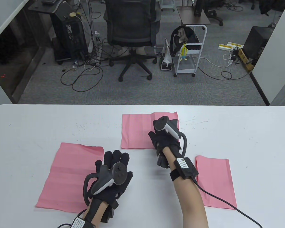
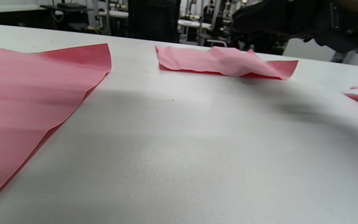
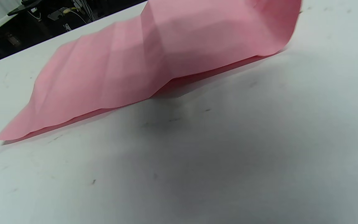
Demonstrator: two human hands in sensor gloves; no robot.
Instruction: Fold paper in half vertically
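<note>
Right hand: the right hand (image 1: 166, 140) is on the centre pink paper (image 1: 136, 130), whose right part is lifted; grasp not discernible.
Left hand: the left hand (image 1: 111, 175) is spread flat, fingers released, at the left paper's (image 1: 68, 175) right edge.
Lower right: a third sheet (image 1: 216, 180) lies flat on the white table (image 1: 251, 133).

The left hand (image 1: 114, 177) lies low near the bottom edge of the table view, back upward, its gloved fingers (image 1: 115, 156) stretched forward and slightly spread. Its tracker sits across the knuckles, and the forearm enters from below. The right hand (image 1: 166, 140) reaches farther forward, wrist bent so the fingers point down and away, hidden beneath the tracker. The bare right forearm runs diagonally up from the bottom edge.
</note>
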